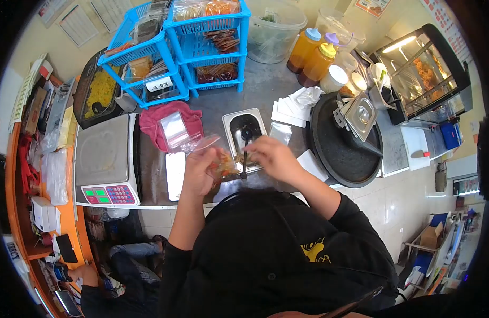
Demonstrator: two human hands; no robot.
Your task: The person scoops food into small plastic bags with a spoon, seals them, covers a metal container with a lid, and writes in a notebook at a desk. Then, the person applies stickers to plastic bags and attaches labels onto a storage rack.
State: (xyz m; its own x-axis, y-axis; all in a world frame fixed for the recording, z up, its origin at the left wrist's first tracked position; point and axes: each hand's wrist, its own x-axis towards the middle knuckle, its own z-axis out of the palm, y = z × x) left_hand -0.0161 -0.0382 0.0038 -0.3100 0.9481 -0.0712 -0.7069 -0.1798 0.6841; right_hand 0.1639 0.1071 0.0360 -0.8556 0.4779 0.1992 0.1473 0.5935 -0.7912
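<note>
My left hand (202,168) is closed on a small clear plastic bag (222,163) with orange and greenish food inside. To its right, my right hand (272,158) has its fingers pressed together near a black utensil (245,153), over the near edge of a steel pan (228,121). Whether the fingers grip the utensil or something small cannot be made out. The pan looks dark inside. Empty clear bags (173,129) lie on a red cloth (149,123), and a white phone-like slab (175,175) is just left of my left hand.
A scale (104,153) stands at left, blue basket racks (210,50) at the back. Sauce bottles (317,63), white papers (287,114) and a round black tray (329,159) are at right. Another person (133,265) is at lower left.
</note>
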